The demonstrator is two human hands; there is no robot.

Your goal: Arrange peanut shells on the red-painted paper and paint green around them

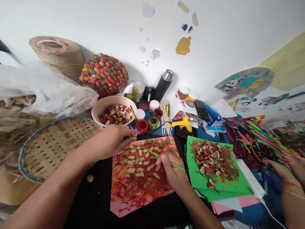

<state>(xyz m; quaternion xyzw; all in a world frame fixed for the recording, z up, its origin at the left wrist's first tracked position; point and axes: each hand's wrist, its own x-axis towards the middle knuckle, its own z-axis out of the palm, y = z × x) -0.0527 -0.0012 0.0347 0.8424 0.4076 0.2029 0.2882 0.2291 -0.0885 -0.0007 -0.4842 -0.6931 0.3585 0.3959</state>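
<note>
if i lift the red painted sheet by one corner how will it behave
The red painted sheet looks thin, so it would probably sag. The shell pieces on it add weight and might slide off if unglued. The right hand, holding the green brush, rests on it, so it would likely drag.

Bare black tabletop (pixel 95 197) free at front left. Hemmed left by woven tray (pixel 54 143), right by green paper (pixel 238 187) heaped with shells (pixel 212 159). Farther back, blocked by shell bowl (pixel 100 105), paint pots (pixel 142 126), glue gun (pixel 184 123).
</note>
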